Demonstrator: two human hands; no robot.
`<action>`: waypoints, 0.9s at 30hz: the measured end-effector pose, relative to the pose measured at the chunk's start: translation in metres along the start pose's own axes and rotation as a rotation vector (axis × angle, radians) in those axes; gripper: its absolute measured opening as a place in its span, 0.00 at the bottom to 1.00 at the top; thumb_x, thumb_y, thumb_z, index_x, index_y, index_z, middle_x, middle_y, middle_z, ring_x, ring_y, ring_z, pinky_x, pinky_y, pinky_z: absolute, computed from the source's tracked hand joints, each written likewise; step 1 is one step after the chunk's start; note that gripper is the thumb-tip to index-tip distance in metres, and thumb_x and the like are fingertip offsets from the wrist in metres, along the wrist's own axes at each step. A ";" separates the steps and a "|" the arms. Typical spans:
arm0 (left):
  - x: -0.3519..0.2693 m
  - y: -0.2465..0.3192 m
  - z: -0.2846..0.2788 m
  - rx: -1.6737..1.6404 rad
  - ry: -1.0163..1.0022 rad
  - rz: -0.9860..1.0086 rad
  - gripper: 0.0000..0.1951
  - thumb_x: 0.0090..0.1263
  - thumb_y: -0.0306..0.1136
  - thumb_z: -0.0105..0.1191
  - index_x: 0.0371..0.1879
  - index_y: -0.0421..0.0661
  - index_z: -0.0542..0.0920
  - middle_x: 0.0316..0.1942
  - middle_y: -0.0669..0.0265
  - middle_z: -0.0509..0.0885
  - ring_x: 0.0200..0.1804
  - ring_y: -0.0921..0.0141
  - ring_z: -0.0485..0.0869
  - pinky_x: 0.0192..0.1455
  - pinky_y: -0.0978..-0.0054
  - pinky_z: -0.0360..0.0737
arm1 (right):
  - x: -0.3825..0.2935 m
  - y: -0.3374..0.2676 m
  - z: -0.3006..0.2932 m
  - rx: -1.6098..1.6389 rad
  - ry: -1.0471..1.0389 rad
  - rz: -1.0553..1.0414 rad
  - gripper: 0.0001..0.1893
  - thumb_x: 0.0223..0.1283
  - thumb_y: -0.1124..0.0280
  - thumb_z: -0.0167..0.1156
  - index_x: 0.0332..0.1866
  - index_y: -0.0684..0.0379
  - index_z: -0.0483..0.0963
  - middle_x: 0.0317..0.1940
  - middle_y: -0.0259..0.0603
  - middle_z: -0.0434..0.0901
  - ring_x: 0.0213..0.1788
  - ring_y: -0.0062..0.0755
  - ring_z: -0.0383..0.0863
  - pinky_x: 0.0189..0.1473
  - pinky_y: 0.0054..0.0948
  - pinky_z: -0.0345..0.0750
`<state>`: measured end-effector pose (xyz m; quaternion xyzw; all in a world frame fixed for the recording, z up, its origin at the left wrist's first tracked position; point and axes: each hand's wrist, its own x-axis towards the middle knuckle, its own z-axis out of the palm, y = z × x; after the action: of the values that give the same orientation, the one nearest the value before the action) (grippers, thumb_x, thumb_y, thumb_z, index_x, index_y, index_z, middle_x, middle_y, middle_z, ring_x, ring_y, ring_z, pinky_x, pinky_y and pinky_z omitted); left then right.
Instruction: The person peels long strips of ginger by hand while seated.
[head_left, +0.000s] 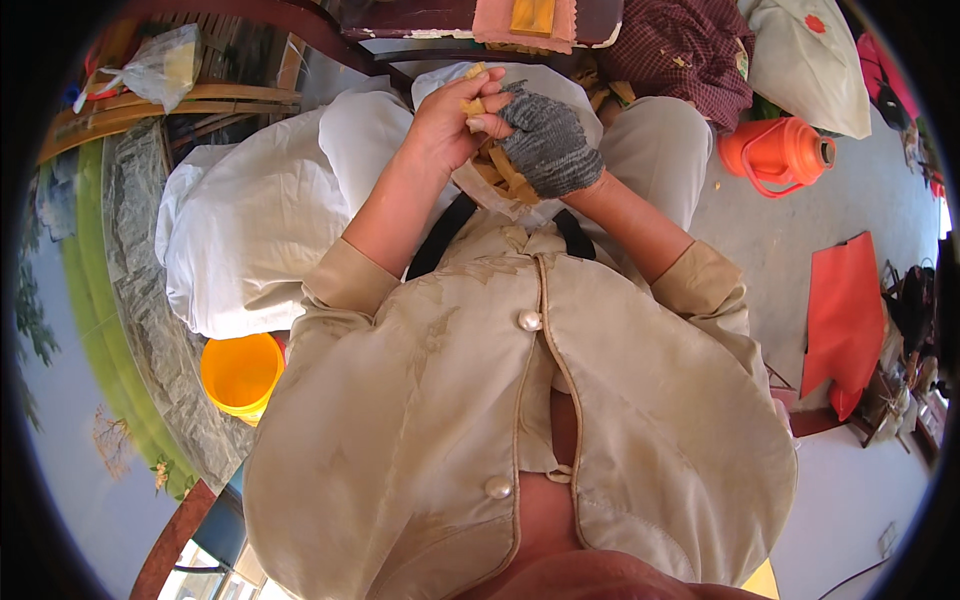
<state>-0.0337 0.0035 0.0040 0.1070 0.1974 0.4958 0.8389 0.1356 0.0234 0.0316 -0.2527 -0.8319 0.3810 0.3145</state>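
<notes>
My left hand (448, 116), which is bare, is closed around a small yellowish piece (473, 107); more of that yellow shows above the fingers. Against it is my right hand (551, 139), in a grey knitted glove that leaves the fingertips bare. The right thumb tip rests by the piece, but the glove hides whether that hand grips anything. Below both hands, yellow-brown strips (511, 176) lie in a pale plastic bag (480, 189) on my lap. In front stands a dark red wooden surface (420, 19) bearing a pink cloth (487, 30) and a yellow block (533, 16).
A full white sack (247, 232) leans at my left, with a yellow bucket (241, 375) behind it. On the right are a checked cloth bundle (675, 56), a white bag (806, 64), an orange thermos flask (772, 152) and a red sheet (844, 315) on the floor.
</notes>
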 end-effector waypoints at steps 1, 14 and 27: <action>0.001 -0.004 0.017 0.109 0.154 0.045 0.10 0.67 0.27 0.43 0.45 0.46 0.73 0.35 0.70 0.75 0.28 0.78 0.70 0.33 0.83 0.71 | 0.003 -0.002 -0.002 -0.011 0.059 -0.011 0.11 0.58 0.61 0.55 0.40 0.56 0.75 0.34 0.41 0.78 0.39 0.38 0.77 0.42 0.29 0.72; -0.004 -0.008 0.072 1.693 0.552 0.903 0.11 0.59 0.24 0.45 0.40 0.44 0.75 0.29 0.60 0.78 0.31 0.57 0.75 0.35 0.66 0.73 | 0.030 0.028 -0.009 0.708 0.244 0.404 0.11 0.59 0.63 0.55 0.31 0.62 0.73 0.23 0.31 0.71 0.25 0.20 0.70 0.27 0.22 0.68; -0.005 0.000 0.072 0.913 0.189 0.589 0.13 0.63 0.23 0.37 0.45 0.41 0.71 0.42 0.66 0.74 0.42 0.74 0.73 0.42 0.79 0.69 | 0.027 -0.013 -0.047 -0.387 0.079 -0.122 0.12 0.60 0.62 0.53 0.44 0.57 0.73 0.38 0.38 0.76 0.37 0.39 0.76 0.40 0.33 0.73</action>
<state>-0.0043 0.0005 0.0695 0.4658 0.4287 0.5809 0.5117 0.1489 0.0562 0.0751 -0.2725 -0.8903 0.1842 0.3149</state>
